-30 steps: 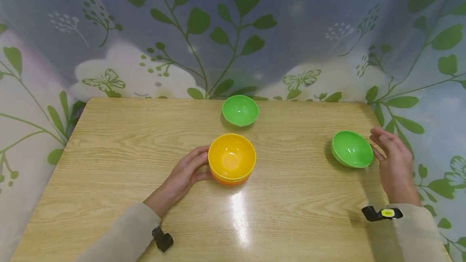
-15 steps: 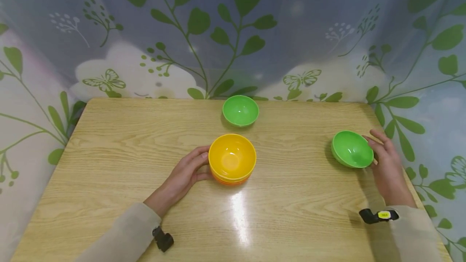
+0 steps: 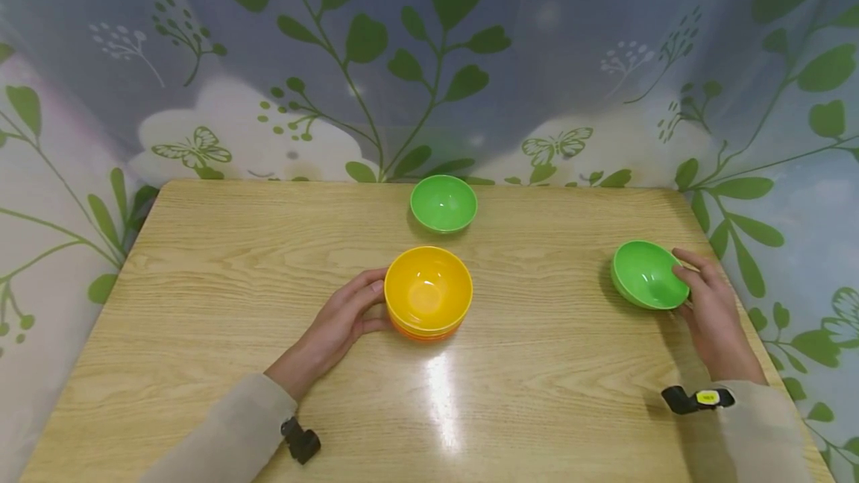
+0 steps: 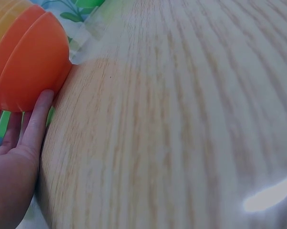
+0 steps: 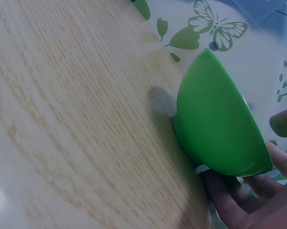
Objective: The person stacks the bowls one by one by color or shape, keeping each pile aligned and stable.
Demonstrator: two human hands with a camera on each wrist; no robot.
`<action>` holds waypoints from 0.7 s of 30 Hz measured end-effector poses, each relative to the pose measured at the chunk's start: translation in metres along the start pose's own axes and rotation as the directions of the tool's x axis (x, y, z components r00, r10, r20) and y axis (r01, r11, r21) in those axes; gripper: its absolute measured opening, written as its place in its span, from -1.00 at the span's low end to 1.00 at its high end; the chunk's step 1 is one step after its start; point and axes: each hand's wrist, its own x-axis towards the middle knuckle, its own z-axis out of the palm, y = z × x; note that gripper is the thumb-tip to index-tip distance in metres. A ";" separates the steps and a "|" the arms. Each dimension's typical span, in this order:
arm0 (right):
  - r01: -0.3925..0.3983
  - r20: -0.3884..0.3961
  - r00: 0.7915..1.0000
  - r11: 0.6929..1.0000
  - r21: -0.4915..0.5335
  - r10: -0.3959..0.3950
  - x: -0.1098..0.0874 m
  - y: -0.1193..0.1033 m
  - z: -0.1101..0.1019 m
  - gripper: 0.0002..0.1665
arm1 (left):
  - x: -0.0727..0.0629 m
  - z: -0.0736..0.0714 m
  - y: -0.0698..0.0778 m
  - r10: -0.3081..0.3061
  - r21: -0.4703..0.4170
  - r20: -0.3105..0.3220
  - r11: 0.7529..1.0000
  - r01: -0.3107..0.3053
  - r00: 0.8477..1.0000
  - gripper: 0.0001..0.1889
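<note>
In the head view a stack of bowls, a yellow bowl (image 3: 428, 289) on top and an orange bowl (image 4: 36, 62) at the bottom, stands mid-table. My left hand (image 3: 338, 323) touches its left side with fairly straight fingers; the left wrist view shows one fingertip low on the orange wall. At the right, my right hand (image 3: 714, 315) holds a green bowl (image 3: 646, 278) at its right edge. The thumb crosses the rim, while the other fingers curl under the wall in the right wrist view. A second green bowl (image 3: 443, 203) sits behind the stack.
The wood-grain table (image 3: 268, 244) ends at the back against a patterned curtain (image 3: 537, 95) with leaves and butterflies. Bare wood lies between the stack and the right-hand bowl. Both sleeves carry a small black wrist camera (image 3: 300, 440).
My right hand has moved left onto the right-hand green bowl, its thumb coming over the rim and its fingers beneath. The left hand and the stack have stayed put.
</note>
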 end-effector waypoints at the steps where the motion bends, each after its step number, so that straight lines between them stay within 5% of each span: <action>1: 0.000 0.000 1.000 1.000 0.000 0.000 0.000 0.000 0.000 -0.40 | 0.000 0.000 0.000 0.000 0.000 -0.001 1.000 0.000 1.000 -0.43; 21: 0.035 0.029 0.999 0.999 0.025 -0.036 0.002 0.009 -0.007 -0.45 | -0.001 0.001 0.000 0.002 0.000 -0.005 1.000 -0.002 1.000 -0.43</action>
